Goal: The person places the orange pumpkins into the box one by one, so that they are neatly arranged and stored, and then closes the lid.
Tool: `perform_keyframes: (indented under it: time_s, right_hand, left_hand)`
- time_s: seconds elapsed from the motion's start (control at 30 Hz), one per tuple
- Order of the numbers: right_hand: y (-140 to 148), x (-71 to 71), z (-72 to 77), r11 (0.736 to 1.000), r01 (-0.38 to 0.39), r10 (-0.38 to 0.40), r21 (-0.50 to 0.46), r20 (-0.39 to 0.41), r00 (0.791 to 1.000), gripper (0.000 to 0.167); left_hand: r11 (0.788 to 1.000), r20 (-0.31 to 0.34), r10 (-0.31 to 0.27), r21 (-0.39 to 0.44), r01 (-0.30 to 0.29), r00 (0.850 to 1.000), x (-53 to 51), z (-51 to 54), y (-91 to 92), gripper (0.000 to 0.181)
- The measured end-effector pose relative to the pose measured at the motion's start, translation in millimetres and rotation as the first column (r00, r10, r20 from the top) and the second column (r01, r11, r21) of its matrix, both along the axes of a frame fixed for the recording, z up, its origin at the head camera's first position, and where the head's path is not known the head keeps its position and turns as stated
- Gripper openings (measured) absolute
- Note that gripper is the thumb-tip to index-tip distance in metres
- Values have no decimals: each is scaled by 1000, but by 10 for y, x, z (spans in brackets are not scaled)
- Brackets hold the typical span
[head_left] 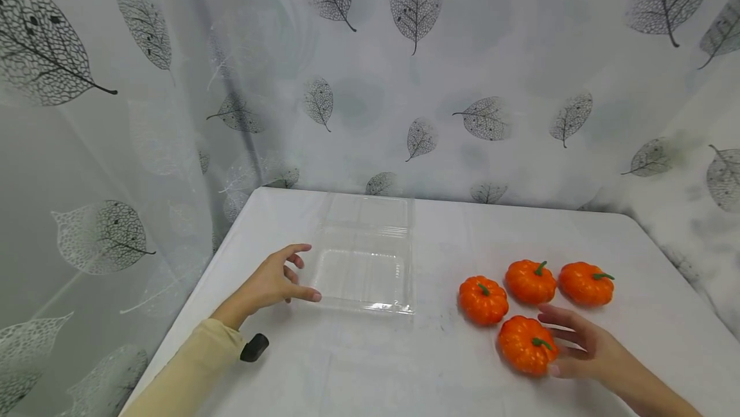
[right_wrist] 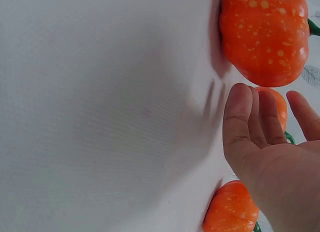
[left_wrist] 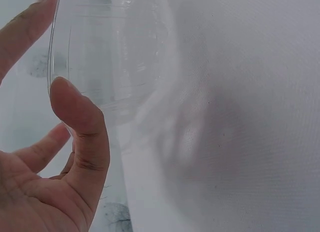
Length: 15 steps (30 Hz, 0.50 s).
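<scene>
White surface [head_left: 381,372]: near its far edge lies a clear plastic container [head_left: 364,275], presumably light, flexible, best held by the sides. Left grip [head_left: 274,285], spread, is just beside it; right grip [head_left: 586,345], also spread, is at the nearest orange pumpkin [head_left: 523,343] toward the right edge, probably light, slick, best cupped; three other pumpkins [head_left: 530,282] crowd its far side.

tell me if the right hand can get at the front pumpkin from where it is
Likely yes: the right hand is right beside the front pumpkin, holding nothing, its fingers reaching toward it, and no other thing shows between them.
</scene>
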State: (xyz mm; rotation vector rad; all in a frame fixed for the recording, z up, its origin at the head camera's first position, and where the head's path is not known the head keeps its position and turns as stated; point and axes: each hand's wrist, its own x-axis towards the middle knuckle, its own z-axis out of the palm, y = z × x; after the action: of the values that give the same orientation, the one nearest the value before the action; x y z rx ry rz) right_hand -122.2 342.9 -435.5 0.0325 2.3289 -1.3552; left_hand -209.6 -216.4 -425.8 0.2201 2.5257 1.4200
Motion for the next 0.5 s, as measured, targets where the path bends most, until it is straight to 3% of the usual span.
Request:
perform_keyframes:
  time_s: [0.2,0.5]
  right_hand:
    - [-87,45,-37,996,-37,41,87,-41,998,94]
    - [-208,59,-74,976,0,17,218,-73,997,103]
  left_hand:
    - [1000,-3,0,24,0,1000,16,-13,-14,104]
    - [999,5,4,47,-4,1000,26,-4,-1,104]
